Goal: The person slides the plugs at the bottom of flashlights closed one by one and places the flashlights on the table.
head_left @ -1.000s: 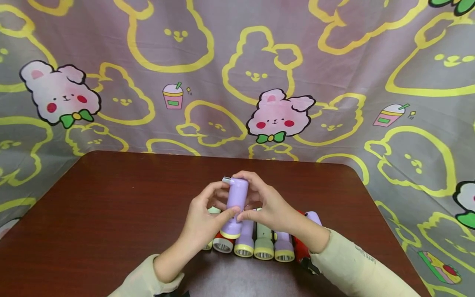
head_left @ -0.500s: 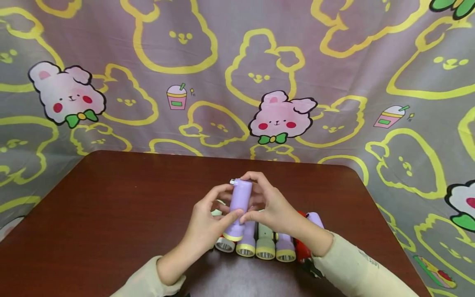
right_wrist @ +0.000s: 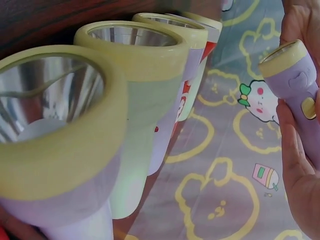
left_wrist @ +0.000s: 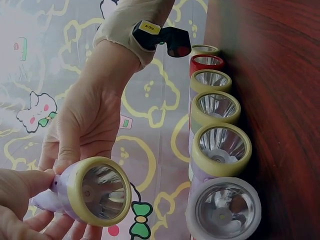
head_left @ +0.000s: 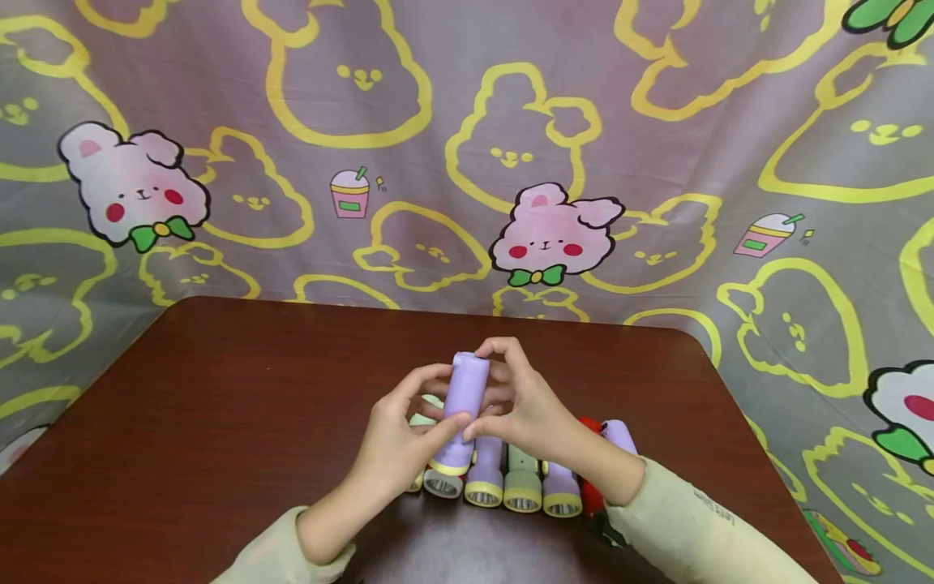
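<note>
Both hands hold up a purple flashlight [head_left: 467, 391] with a yellow rim, tilted with its lens end down toward the person. My left hand [head_left: 397, 430] grips its left side, thumb on the front near the head. From the other side my right hand [head_left: 536, 414] grips it, with the thumb low on the body and a fingertip at the tail end. No metal plug prongs show at the tail. The lens and reflector face the left wrist view, where the flashlight head [left_wrist: 100, 192] is plain. A yellow switch [right_wrist: 309, 108] shows on its side in the right wrist view.
Below the hands, several flashlights lie in a row on the dark red-brown table [head_left: 219, 422]: a white-rimmed one [head_left: 443, 485], a purple one [head_left: 484, 485], a green one [head_left: 522, 489], another purple one [head_left: 562, 493]. Red items [head_left: 593, 491] lie at right. A cartoon-print curtain [head_left: 409, 162] hangs behind.
The metal plug prongs that stuck out at the tail of the held flashlight no longer show. Both hands keep their grip and have shifted slightly left in the last half second.
</note>
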A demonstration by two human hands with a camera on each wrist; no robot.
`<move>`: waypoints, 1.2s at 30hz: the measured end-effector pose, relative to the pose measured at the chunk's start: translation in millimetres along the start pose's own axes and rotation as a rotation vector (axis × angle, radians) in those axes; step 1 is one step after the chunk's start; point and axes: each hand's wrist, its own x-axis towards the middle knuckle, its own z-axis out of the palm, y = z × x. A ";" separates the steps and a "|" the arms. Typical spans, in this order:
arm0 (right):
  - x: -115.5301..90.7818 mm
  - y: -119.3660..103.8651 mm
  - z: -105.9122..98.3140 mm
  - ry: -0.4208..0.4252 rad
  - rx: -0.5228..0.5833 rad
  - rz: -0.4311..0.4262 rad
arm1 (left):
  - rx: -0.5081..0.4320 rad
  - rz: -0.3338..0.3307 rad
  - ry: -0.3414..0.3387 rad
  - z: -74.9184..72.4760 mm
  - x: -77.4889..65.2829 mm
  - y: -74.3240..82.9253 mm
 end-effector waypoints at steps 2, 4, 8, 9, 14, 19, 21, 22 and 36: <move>1.7 1.0 1.3 0.000 0.007 0.002 | 0.003 0.011 -0.001 -1.7 0.2 -1.0; 4.5 1.7 2.5 0.001 0.018 0.008 | 0.012 0.029 0.000 -3.9 1.3 -2.4; 13.6 3.3 5.4 0.005 0.030 0.007 | 0.047 0.069 0.014 -11.4 5.5 -3.7; 16.7 3.4 6.2 0.006 0.032 0.002 | 0.055 0.070 0.021 -14.0 6.7 -3.1; 30.9 4.3 11.6 0.001 0.043 -0.022 | 0.100 0.066 0.041 -27.2 10.4 -0.8; 39.7 6.7 18.3 -0.036 0.037 -0.013 | 0.143 0.060 0.039 -38.9 7.8 -2.8; 43.1 7.6 20.3 -0.055 0.008 -0.013 | 0.160 0.062 0.041 -43.2 6.7 -3.5; 45.2 8.3 21.2 -0.064 -0.009 -0.019 | 0.166 0.066 0.041 -45.2 6.3 -3.7; 71.1 23.1 21.8 -0.164 -0.295 -0.124 | 0.256 0.036 0.054 -64.8 7.5 -13.9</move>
